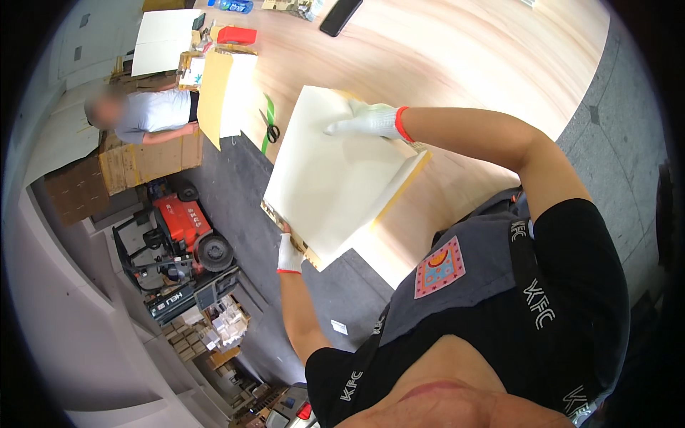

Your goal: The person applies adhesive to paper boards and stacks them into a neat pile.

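Note:
A large white cardboard piece [335, 171] with one side folded up lies across the edge of the wood-grained table [471, 64]. Its folded rim shows a yellowish edge, and a printed strip runs along its near left end. My left hand [288, 255], in a white glove with a red cuff, grips that end; its fingers are partly hidden beneath. My right hand [372, 120], gloved alike, rests on the cardboard's upper face near the far side, fingers stretched out and thumb apart. Left of the cardboard lie black-handled scissors [272, 133] beside a green strip [269, 113].
A black phone [341, 16] and a blue-labelled bottle [232, 6] lie at the table's far side. Near a red box [237, 35], another person [157, 115] stands by cardboard sheets [216, 96]. A red forklift [182, 220] and stacked cartons [187, 335] occupy the floor at left.

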A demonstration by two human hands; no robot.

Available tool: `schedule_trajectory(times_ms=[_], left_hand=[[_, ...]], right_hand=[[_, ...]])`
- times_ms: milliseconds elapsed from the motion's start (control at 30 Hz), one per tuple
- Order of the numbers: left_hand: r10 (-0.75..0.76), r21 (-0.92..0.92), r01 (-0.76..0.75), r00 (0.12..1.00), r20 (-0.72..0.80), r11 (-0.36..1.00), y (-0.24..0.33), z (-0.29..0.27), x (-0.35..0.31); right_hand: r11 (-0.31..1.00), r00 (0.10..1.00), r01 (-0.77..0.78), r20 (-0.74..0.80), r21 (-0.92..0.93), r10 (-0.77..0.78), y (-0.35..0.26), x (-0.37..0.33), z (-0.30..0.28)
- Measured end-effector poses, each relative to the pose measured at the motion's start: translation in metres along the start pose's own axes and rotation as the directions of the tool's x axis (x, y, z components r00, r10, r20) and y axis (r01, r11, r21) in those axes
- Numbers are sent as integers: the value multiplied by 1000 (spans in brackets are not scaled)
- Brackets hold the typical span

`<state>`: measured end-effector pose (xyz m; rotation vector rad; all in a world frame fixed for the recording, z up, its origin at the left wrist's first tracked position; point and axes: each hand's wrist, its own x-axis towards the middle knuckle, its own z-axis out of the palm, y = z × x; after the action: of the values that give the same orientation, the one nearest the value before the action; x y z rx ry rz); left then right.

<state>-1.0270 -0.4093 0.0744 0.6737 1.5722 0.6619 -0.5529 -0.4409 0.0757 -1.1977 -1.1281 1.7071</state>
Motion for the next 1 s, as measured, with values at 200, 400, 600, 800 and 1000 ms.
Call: schedule_trajectory(times_ms=[200, 400, 600, 800, 1000], left_hand=[[-16, 18, 17, 997, -76, 1000, 2, 11, -9], [-39, 74, 43, 997, -61, 996, -4, -6, 8], [-96, 67, 89, 989, 111, 994, -9, -28, 31], [883, 889, -232, 362, -298, 395, 16, 79, -51], [972, 326, -930, 214, 98, 172, -8, 312, -134]], right_hand=[[980, 985, -151, -107, -128, 137, 10, 18, 2], [989, 994, -102, -61, -111, 96, 12, 18, -1], [967, 993, -110, -72, -230, 96, 2, 14, -1], [866, 1000, -6, -13, -500, -1, -31, -47, -103], [567, 933, 72, -145, -821, -328, -103, -129, -374]])
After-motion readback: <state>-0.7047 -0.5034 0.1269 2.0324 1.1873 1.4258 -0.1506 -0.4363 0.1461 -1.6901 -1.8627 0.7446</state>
